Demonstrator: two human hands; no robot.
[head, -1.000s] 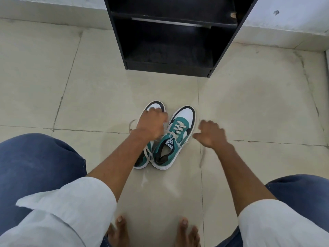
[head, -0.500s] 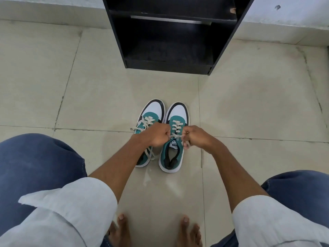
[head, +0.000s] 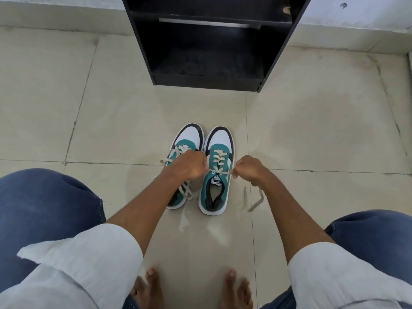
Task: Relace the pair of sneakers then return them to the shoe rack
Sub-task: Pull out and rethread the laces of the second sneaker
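Note:
Two teal, white and black sneakers stand side by side on the floor, toes toward the rack. The right sneaker [head: 219, 141] has cream laces crossed up its front. My left hand [head: 189, 166] and my right hand [head: 248, 169] each pinch one end of that lace [head: 218, 169] and hold it taut across the tongue. A loose lace tail [head: 256, 202] hangs below my right hand. My left hand partly covers the left sneaker [head: 189, 137], whose laces lie loose. The black shoe rack [head: 209, 79] stands beyond, its lowest shelf empty.
Pale floor tiles [head: 111, 112] spread around the shoes. A white wall runs behind the rack. My knees in blue jeans frame the lower corners, and my bare feet [head: 191, 286] rest on the floor near the bottom edge.
The right sneaker was straightened to stand parallel with the left. Both hands closed on its lace ends, then moved apart sideways, pulling the lace tight.

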